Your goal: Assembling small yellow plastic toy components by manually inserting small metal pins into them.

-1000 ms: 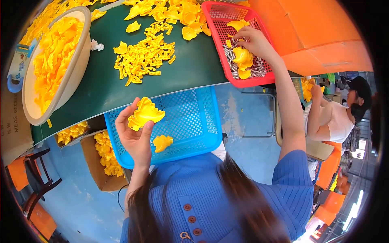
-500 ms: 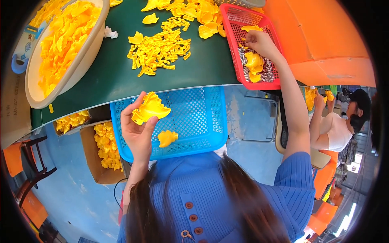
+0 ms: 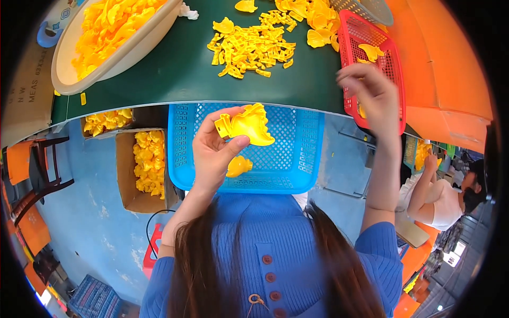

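Note:
My left hand (image 3: 211,158) grips a curved yellow plastic shell piece (image 3: 248,126) with a jagged edge, between thumb and fingers. Below it, a blue plastic basket (image 3: 310,177) rests near my lap, with another yellow piece (image 3: 239,167) inside, partly behind my hand. My right hand (image 3: 374,95) is lifted over the near left side of a red basket (image 3: 400,114). Motion blurs its fingers, which look drawn together in a pinch; whatever they hold is too small to make out. Yellow shell pieces (image 3: 371,52) show in the red basket, its near part covered by my hand.
Small yellow parts (image 3: 252,50) lie heaped on the green tabletop (image 3: 185,69), with larger yellow shells (image 3: 318,24) beyond. A big cream basin (image 3: 114,71) of yellow pieces stands left. Below is a cardboard box (image 3: 126,180) of yellow parts. Another person (image 3: 437,199) sits at right.
My right hand has come up out of the red basket, toward me. My left hand still holds the yellow shell piece, now turned differently. The whole view has shifted.

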A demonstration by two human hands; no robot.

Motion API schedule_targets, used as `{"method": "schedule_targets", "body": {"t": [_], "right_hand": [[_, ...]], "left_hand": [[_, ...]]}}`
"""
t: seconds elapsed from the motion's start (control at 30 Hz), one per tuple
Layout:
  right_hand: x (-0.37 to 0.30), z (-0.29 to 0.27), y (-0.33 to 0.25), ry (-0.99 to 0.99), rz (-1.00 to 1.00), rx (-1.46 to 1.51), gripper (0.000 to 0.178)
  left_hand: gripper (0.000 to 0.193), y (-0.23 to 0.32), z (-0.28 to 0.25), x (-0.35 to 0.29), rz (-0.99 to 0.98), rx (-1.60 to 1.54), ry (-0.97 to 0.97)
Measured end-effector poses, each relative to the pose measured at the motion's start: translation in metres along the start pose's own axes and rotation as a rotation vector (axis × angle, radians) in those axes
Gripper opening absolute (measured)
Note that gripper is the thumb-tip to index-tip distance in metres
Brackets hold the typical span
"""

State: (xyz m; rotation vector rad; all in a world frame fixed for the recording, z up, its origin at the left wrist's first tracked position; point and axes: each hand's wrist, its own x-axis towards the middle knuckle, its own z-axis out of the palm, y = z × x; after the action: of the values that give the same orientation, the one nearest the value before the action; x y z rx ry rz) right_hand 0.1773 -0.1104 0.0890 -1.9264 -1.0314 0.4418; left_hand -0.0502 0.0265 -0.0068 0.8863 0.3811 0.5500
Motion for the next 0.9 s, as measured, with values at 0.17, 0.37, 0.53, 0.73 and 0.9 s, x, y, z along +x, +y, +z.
{"method": "schedule_targets", "body": {"t": [0.17,0.37,0.53,0.73,0.9], "right_hand": [[-0.015,0.064,-0.011,-0.199,-0.228,0.180,0.022],[-0.019,0.086,-0.013,-0.130,-0.036,0.540,0.022],[-0.017,0.085,-0.011,-0.114,-0.079,0.553,0.020],[-0.018,0.082,-0.009,-0.135,-0.108,0.476,0.021],[-0.016,0.078,-0.012,-0.146,-0.192,0.269,0.020]], "left_hand": [[0.044,0.004,0.009,0.001,-0.062,-0.056,-0.039],[0.044,0.006,0.006,-0.002,-0.061,-0.090,-0.021],[0.045,0.004,0.005,-0.001,-0.071,-0.086,-0.017],[0.045,0.004,0.006,0.000,-0.057,-0.083,-0.031],[0.044,0.001,0.003,0.001,-0.044,-0.028,-0.012]]}}
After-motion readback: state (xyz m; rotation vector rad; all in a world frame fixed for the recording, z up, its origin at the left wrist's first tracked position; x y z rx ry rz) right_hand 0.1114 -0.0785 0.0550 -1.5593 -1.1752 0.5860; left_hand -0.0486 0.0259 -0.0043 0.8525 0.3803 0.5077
